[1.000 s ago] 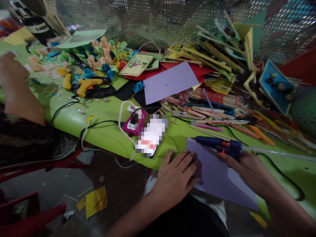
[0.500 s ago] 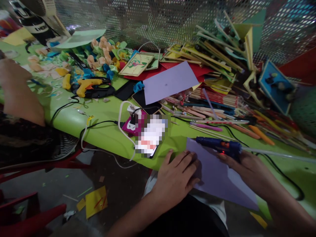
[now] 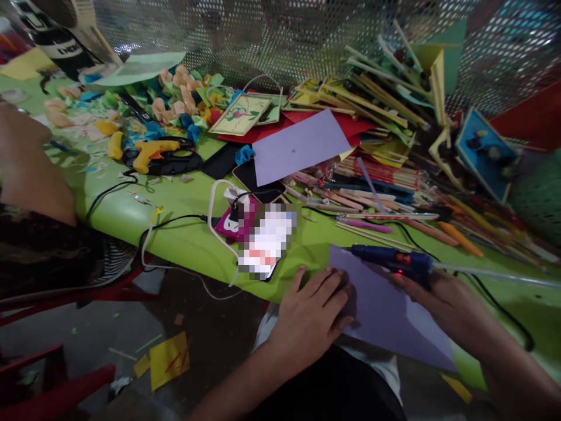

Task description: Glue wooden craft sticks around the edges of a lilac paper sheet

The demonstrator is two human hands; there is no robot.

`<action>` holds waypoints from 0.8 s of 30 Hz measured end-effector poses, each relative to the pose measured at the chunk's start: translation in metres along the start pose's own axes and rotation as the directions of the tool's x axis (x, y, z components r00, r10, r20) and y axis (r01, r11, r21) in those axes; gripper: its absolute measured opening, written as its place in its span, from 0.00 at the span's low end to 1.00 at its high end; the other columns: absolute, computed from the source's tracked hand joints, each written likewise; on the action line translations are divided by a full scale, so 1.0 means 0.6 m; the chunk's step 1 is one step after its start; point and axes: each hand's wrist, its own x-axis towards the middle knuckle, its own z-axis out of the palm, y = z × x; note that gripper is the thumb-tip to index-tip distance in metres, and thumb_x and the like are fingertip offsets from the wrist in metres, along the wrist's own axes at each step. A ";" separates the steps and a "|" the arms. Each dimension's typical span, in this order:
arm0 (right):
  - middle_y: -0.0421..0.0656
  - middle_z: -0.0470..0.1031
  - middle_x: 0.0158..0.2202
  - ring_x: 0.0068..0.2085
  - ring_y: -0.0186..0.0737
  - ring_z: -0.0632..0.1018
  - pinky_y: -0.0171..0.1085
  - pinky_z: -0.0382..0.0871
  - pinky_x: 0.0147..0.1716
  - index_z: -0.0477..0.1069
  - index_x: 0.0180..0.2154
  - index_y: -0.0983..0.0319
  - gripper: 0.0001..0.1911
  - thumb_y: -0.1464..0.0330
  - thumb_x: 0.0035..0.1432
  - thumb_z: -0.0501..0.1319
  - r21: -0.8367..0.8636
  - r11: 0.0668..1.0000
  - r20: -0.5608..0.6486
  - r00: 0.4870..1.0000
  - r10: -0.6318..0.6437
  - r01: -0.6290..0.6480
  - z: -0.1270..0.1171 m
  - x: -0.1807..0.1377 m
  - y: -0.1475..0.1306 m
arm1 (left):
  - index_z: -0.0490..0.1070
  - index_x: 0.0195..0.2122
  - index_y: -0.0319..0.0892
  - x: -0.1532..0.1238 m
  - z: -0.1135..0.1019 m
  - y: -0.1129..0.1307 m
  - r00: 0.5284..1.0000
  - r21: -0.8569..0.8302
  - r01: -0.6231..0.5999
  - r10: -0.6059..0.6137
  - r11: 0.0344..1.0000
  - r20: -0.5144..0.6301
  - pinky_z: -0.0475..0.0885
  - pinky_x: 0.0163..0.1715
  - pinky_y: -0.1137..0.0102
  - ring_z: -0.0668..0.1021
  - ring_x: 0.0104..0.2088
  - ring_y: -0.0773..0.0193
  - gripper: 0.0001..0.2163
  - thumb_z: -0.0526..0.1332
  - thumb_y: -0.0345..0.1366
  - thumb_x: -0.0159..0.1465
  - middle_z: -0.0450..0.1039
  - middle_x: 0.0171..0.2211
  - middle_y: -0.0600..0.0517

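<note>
Lilac paper (image 3: 385, 313) under flat, spread left hand (image 3: 313, 316); right hand (image 3: 445, 298) fingers clasp glue gun (image 3: 392, 261)

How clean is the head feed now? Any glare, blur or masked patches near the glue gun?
Head view: dim, no glare; blue glue gun in the right hand and lilac paper under the left hand read clearly; a pixelated block masks something nearby; frame edges bend and smear.

yellow glue gun (image 3: 151, 151), paper flowers (image 3: 177, 93), lilac sheet (image 3: 300, 146), stick pile (image 3: 377, 105)
</note>
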 end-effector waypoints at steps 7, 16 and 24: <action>0.41 0.70 0.16 0.21 0.47 0.72 0.44 0.73 0.28 0.70 0.19 0.53 0.29 0.39 0.56 0.57 -0.001 1.000 -0.004 1.000 -0.003 0.003 -0.001 0.002 -0.002 | 0.68 0.66 0.47 0.001 0.001 0.000 1.000 0.002 0.001 -0.001 1.000 -0.002 0.59 0.72 0.50 0.68 0.70 0.60 0.19 0.52 0.46 0.79 0.67 0.70 0.52; 0.42 0.72 0.18 0.29 0.54 0.79 0.47 0.76 0.35 0.75 0.24 0.54 0.28 0.39 0.57 0.57 0.000 1.000 0.013 1.000 0.002 -0.002 0.001 -0.002 -0.001 | 0.69 0.65 0.46 0.001 -0.005 0.002 1.000 -0.007 0.008 -0.008 1.000 0.008 0.63 0.71 0.49 0.70 0.69 0.59 0.19 0.53 0.47 0.78 0.68 0.69 0.54; 0.45 0.80 0.24 0.32 0.58 0.82 0.49 0.78 0.36 0.78 0.29 0.55 0.30 0.38 0.56 0.56 0.003 1.000 0.033 0.999 0.006 -0.006 -0.001 0.005 -0.019 | 0.70 0.65 0.46 0.002 -0.005 0.003 1.000 -0.002 0.008 -0.008 1.000 0.018 0.65 0.70 0.49 0.70 0.69 0.55 0.19 0.53 0.46 0.78 0.68 0.70 0.54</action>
